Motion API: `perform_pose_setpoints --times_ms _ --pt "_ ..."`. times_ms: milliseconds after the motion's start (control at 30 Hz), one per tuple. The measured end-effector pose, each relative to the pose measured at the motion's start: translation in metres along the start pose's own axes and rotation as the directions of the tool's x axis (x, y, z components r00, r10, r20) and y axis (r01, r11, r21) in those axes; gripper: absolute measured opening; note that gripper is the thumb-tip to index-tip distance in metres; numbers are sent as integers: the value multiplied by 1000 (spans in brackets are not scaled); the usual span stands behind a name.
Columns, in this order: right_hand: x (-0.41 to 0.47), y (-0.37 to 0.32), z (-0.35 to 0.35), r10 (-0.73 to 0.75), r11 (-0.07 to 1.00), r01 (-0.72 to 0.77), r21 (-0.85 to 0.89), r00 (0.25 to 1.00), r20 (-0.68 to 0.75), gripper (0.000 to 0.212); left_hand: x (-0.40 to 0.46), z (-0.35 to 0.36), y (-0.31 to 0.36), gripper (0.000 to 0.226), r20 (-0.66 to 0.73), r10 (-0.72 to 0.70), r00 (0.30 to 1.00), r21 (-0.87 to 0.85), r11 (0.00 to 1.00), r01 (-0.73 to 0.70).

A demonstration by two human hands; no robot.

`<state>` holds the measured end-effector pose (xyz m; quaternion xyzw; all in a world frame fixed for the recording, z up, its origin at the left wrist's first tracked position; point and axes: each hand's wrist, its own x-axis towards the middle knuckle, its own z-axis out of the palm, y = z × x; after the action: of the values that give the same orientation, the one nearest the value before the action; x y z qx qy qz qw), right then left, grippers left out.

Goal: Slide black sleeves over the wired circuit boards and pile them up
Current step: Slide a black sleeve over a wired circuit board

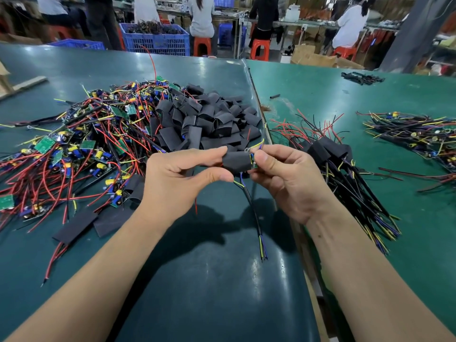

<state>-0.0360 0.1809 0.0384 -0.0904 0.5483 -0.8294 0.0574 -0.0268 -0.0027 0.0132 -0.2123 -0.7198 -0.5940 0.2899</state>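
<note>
My left hand (172,178) pinches a black sleeve (235,162) between thumb and forefinger. The sleeve covers most of a wired circuit board (253,161), whose green end sticks out on the right. My right hand (286,178) pinches that exposed end. The board's black cable (256,218) hangs down from it to the table. A heap of loose black sleeves (209,119) lies behind my hands. Left of it sprawls a tangle of bare wired boards (86,144). To the right lies the pile of sleeved boards (330,154).
The green table (222,280) has a seam running between two mats. Two flat sleeves (76,225) lie at the near left. More wired boards (414,137) lie at the far right. Blue crates (155,40), red stools and seated people fill the background.
</note>
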Motion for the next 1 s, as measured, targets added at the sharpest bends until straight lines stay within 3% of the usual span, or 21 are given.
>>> perform_pose_setpoints --times_ms 433,600,1000 --pt "-1 0 0 15 1000 -14 -16 999 29 11 -3 8 4 45 133 160 978 127 976 -177" --pt "3 1 1 -74 996 79 41 991 -107 8 1 2 6 50 18 118 993 169 978 -119" --pt "-2 -1 4 -47 997 53 57 995 -91 7 0 1 5 46 -15 99 995 87 991 -97"
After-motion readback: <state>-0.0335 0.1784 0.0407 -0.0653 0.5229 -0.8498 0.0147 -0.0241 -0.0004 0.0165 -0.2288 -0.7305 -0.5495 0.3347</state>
